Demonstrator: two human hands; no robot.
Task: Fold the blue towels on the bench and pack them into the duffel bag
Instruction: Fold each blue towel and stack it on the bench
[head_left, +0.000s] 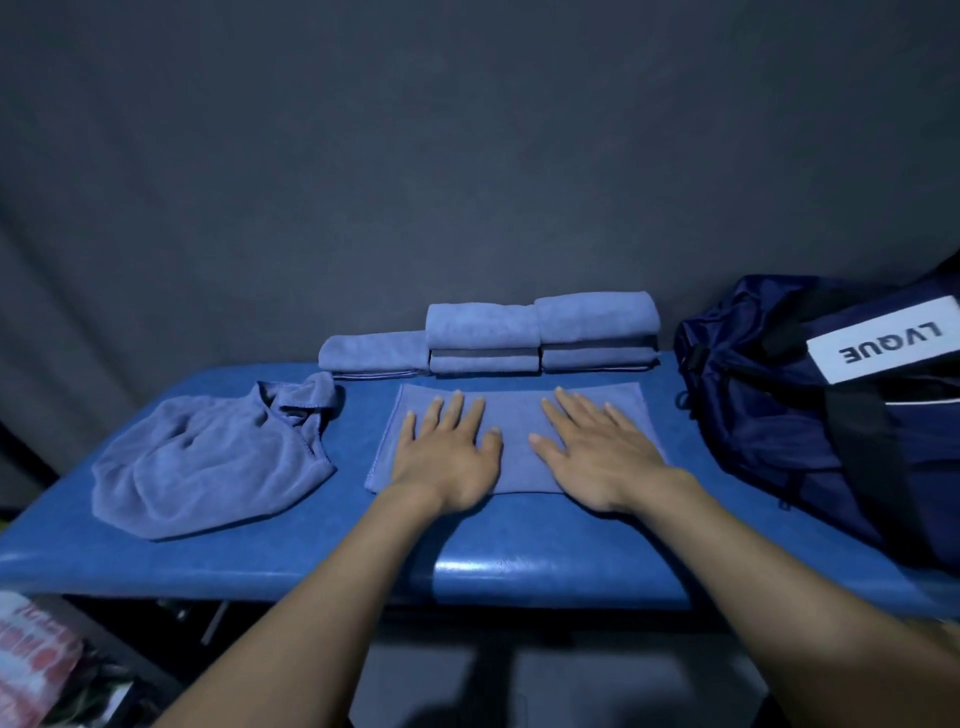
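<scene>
A: Both bare forearms reach in; the left hand (447, 457) and right hand (597, 457) lie flat, fingers spread, on the half-folded blue terry towel (514, 415).

B: Risk?

A: Sliding palms could skew it. A crumpled blue towel (208, 467) waits left, folded blue towels (540, 332) behind, the navy nylon duffel bag (810, 405) right, all on the glossy blue padded bench (561, 566) against a grey wall (467, 156).

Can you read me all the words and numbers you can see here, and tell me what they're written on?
"LVQUE": black letters, seen upside down, on the white rectangular label of the dark navy fabric duffel bag.
Red and white printed packaging below the bench: it has markings, but too blurred to read.
No other words or numbers show.
</scene>
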